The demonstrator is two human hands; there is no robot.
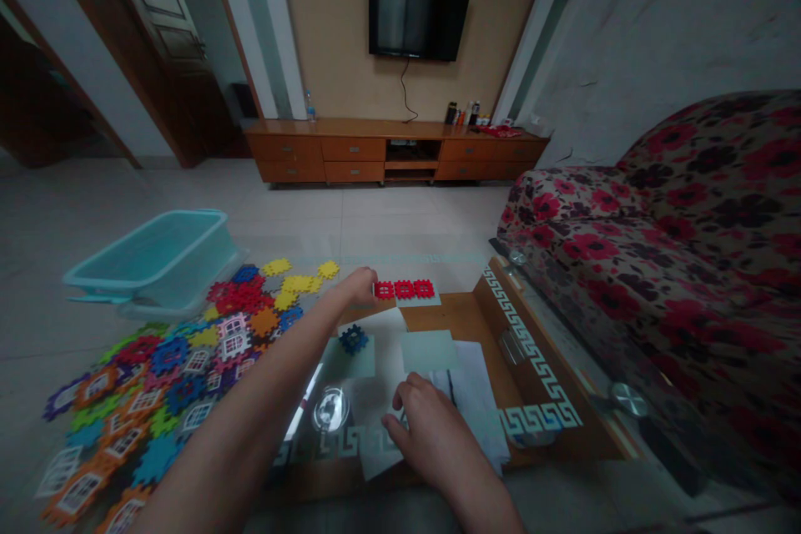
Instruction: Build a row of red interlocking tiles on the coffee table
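My left hand (364,285) reaches across the glass table, its fingers closed on the left end of a row of red building tiles (404,289). These tiles have toothed edges and window-like centres, and they lie on a pale card (428,299). My right hand (422,415) rests over the near part of the table, fingers loosely bent and thumb apart, with nothing visible in it. A dark blue toothed tile (354,340) sits on another pale card (363,365) between my arms. Beyond my right hand is a further pale green card (429,350).
Many mixed-colour toothed tiles (168,355) spread over the left side, with yellow ones (300,283) at their far edge. Behind them stands a turquoise plastic tub (156,250). A floral sofa (594,259) borders the right. A low wooden cabinet (354,150) stands along the far wall.
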